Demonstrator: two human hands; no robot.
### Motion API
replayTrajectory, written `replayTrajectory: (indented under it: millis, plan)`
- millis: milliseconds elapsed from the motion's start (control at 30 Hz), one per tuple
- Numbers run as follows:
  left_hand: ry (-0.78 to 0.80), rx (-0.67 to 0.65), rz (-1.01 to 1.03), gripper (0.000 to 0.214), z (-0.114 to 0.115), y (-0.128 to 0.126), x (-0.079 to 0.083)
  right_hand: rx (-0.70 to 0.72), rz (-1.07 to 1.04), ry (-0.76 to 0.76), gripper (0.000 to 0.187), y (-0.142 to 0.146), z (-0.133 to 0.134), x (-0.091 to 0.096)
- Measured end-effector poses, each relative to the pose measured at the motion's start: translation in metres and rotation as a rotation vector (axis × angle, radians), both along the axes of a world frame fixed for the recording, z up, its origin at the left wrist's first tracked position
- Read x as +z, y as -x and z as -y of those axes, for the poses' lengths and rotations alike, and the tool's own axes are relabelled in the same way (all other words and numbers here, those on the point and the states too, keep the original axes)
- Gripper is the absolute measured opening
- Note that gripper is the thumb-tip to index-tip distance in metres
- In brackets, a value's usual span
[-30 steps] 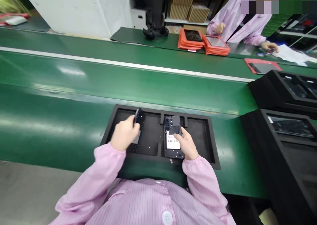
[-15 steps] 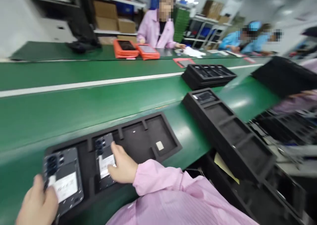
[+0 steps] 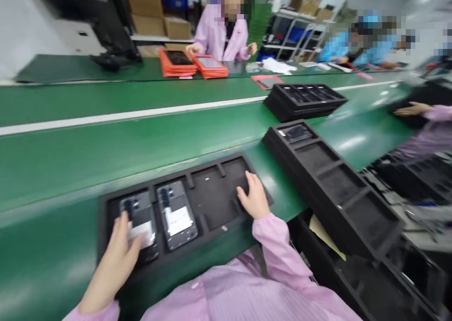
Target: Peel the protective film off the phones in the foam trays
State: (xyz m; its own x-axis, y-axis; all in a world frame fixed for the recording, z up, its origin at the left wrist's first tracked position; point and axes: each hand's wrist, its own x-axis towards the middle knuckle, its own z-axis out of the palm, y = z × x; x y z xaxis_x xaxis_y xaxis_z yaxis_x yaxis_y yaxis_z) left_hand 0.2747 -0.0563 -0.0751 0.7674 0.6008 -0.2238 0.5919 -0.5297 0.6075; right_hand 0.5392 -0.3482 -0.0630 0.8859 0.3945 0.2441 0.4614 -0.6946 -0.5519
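Observation:
A black foam tray (image 3: 212, 170) with several pockets lies on the green belt in front of me. Two dark phone back covers sit in its left pockets, one (image 3: 139, 212) at the far left and one (image 3: 176, 213) beside it, each with a white label. My left hand (image 3: 118, 255) rests flat on the leftmost cover, fingers stretched out. My right hand (image 3: 252, 198) lies open on the tray's right end pocket, fingers spread over the foam, holding nothing.
More black foam trays (image 3: 332, 180) stand to my right and another (image 3: 303, 100) farther back. Orange-cased tablets (image 3: 192, 64) are stacked across the belt before a person in a pink coat (image 3: 221, 36). Another person's hand (image 3: 409, 109) reaches in at the right.
The camera swung right. My left hand laid its cover into the leftmost pocket and now rests flat on it. My right hand left the second cover and moved to the tray's right end.

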Motion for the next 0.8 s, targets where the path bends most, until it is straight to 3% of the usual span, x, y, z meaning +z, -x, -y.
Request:
replayTrajectory:
  millis: [67,100,167,233,300,367,433,533,667,800]
  plan:
    - [0.215,0.077,0.007,0.078,-0.010,-0.006,0.027,0.026,0.003,0.009,0.060,-0.009,-0.004,0.000]
    - [0.239,0.138,0.042,0.073,-0.022,-0.009,0.040,0.040,0.008,0.011,0.060,-0.013,-0.009,0.002]
    - [0.080,0.307,0.097,0.058,-0.054,-0.013,0.059,0.099,0.039,0.028,0.059,-0.020,-0.028,0.008]
    - [0.013,0.422,0.106,0.057,-0.086,-0.018,0.067,0.215,0.092,0.061,0.055,-0.023,-0.056,0.019]
    - [0.114,0.379,0.080,0.053,-0.107,-0.027,0.062,0.370,0.142,0.108,0.051,-0.024,-0.090,0.030]
    - [0.149,0.382,0.059,0.044,-0.112,-0.040,0.049,0.525,0.177,0.165,0.049,-0.023,-0.126,0.040]
    - [0.111,0.398,0.063,0.039,-0.106,-0.052,0.036,0.658,0.207,0.228,0.047,-0.022,-0.158,0.044]
    - [0.040,0.449,0.070,0.034,-0.093,-0.061,0.027,0.780,0.211,0.260,0.043,-0.021,-0.193,0.033]
    - [0.075,0.493,0.113,0.042,-0.096,-0.053,0.030,0.831,0.153,0.268,0.039,-0.018,-0.211,0.010]
    - [0.281,0.451,0.246,0.049,-0.112,-0.046,0.032,0.836,0.193,0.248,0.034,-0.014,-0.215,0.013]
